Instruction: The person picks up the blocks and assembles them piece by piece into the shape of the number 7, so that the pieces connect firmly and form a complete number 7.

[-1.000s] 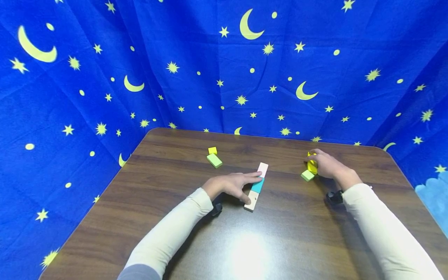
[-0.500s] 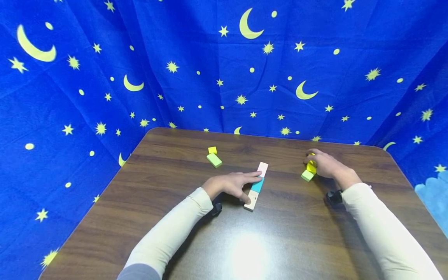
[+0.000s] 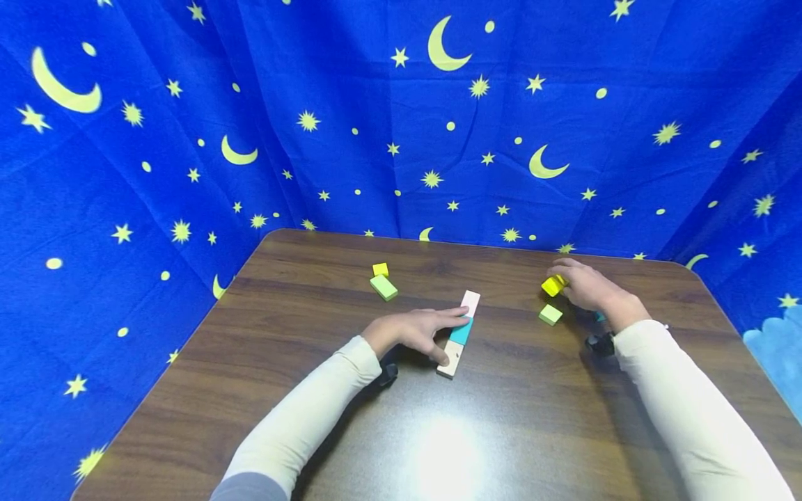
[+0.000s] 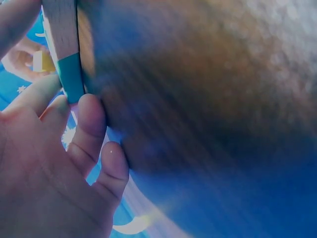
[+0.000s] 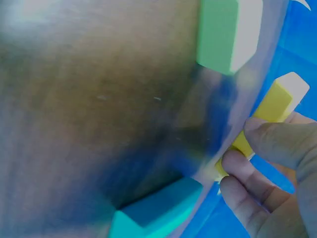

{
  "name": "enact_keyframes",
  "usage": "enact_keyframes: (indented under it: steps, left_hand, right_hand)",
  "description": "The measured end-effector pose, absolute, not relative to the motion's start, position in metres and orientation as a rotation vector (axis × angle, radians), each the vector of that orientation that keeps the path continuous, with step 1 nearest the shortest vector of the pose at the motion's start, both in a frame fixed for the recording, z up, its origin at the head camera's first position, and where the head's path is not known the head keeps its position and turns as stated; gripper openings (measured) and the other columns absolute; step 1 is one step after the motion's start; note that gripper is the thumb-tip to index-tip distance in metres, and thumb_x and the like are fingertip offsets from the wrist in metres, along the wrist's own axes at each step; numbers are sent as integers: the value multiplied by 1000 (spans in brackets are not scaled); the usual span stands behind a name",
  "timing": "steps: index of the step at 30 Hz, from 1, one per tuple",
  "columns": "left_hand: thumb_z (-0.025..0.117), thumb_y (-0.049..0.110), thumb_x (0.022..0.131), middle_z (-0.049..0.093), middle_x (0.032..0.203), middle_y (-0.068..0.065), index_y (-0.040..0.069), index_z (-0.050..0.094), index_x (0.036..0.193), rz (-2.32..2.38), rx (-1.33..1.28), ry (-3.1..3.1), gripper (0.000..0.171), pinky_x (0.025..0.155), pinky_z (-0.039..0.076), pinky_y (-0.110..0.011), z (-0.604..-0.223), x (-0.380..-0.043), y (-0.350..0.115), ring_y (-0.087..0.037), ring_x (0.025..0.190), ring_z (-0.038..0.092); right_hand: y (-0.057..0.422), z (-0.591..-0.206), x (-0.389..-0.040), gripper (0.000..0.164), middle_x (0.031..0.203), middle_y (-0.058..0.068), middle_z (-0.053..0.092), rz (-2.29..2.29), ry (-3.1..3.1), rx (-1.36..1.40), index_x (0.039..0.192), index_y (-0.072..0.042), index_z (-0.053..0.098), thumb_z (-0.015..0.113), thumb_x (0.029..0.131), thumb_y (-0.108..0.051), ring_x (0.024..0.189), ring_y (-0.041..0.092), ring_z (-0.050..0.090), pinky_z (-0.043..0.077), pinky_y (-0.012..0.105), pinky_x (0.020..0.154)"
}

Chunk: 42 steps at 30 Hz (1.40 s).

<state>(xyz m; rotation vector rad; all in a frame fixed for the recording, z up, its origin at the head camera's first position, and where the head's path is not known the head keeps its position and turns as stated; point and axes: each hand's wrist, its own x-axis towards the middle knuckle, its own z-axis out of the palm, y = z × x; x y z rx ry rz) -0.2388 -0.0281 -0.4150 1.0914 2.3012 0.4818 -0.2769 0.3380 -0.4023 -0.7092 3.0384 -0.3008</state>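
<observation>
the right grip (image 3: 585, 284) was narrow, with the thumb and fingers pinching the yellow block (image 3: 554, 286). one end projected past the thumb; the remainder was partly covered by the fingers. the piece appeared raised from the tabletop (image 3: 282, 362), but its clearance could not be read.

handling: the piece was judged light, rigid and not fragile, with smooth faces offering moderate slip. the recommended hold was on two opposite long faces at mid-length, since an off-centre pinch was likely to let it pivot.

the left grip (image 3: 413, 328) was wide, fingers extended over an end-to-end row. its thumb rested on the wood-toned block (image 3: 454, 351) at the near end; its fingertips reached the teal block (image 3: 462, 332) in the middle and the pale pink block (image 3: 470, 303) at the far end. the row was judged to be unjoined and prone to buckling at the seams under side load; light contact at the end pieces was the preferred support.

adjacent parts: a light green block (image 3: 550, 314) lay just short of the right grip, toward the wearer. a turquoise block (image 5: 163, 208) lay beside the right wrist. well beyond the left grip, a lime block (image 3: 383, 287) lay next to a small yellow cube (image 3: 380, 269).
</observation>
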Motion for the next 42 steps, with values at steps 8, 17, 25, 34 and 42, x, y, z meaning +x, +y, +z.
enact_keyframes:
  steps: [8,17,25,34,42]
  left_hand:
    - [74,32,85,7,169,13,25,23,159,486,1074,2303,90,125,23,-41,-416,-238,-29,-20,156,16]
    - [74,33,85,6,169,14,25,23,159,491,1070,2298,91,125,23,-42,-418,-238,-29,-21,156,16]
    - [74,35,85,5,168,17,29,23,159,467,1054,2319,90,125,24,-44,-417,-240,-28,-21,156,17]
    - [73,37,87,2,168,19,31,20,159,459,1033,2313,89,126,21,-47,-418,-239,-28,-22,156,15]
    - [73,35,86,3,168,17,30,21,159,468,1042,2312,90,125,22,-46,-418,-240,-28,-21,156,16]
  right_hand:
    - [327,-388,-282,39,130,32,59,-287,3048,-748,128,7,58,59,90,4,122,52,54,43,61,105]
    - [305,-382,-286,38,125,28,63,-268,3045,-737,129,6,59,62,91,-2,116,47,60,47,59,101]
    - [282,-388,-293,39,126,25,64,-281,3030,-721,131,3,59,60,92,-2,116,45,61,47,58,101]
    - [259,-397,-300,40,123,22,64,-269,2997,-748,132,-1,60,61,92,-1,111,41,63,50,56,98]
    - [246,-404,-303,40,124,20,62,-247,2989,-727,131,-6,62,61,91,-3,110,40,63,50,57,97]
